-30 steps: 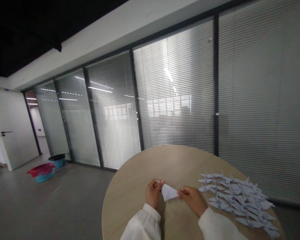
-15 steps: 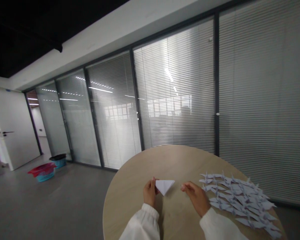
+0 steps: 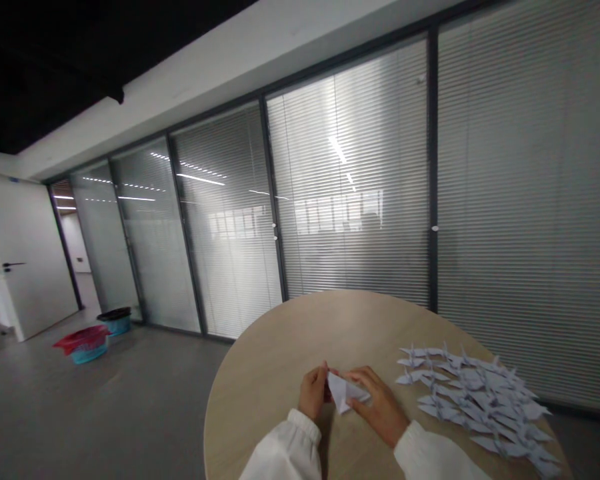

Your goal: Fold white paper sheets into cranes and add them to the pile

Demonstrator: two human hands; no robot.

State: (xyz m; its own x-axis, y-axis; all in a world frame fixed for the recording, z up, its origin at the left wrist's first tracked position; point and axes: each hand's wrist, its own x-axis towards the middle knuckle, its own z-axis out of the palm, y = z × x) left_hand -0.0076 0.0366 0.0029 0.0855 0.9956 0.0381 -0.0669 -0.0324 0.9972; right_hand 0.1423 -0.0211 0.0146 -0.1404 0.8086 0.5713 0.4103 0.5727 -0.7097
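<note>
A small white folded paper (image 3: pixel 345 392) sits between both my hands above the round wooden table (image 3: pixel 280 360). My left hand (image 3: pixel 313 393) pinches its left edge. My right hand (image 3: pixel 380 403) has closed in on it from the right, fingers curled over the paper. Both arms wear white sleeves. To the right on the table lies a spread of several folded white paper cranes (image 3: pixel 475 397).
Glass walls with shut blinds (image 3: pixel 355 187) run behind the table. A white door (image 3: pixel 15 260) stands at far left. A red and blue basin (image 3: pixel 83 343) and a dark bin (image 3: pixel 115 320) sit on the grey floor.
My right hand, which had let go of the paper half a second ago, has moved back left and taken hold of it again. The paper has turned in my hands.
</note>
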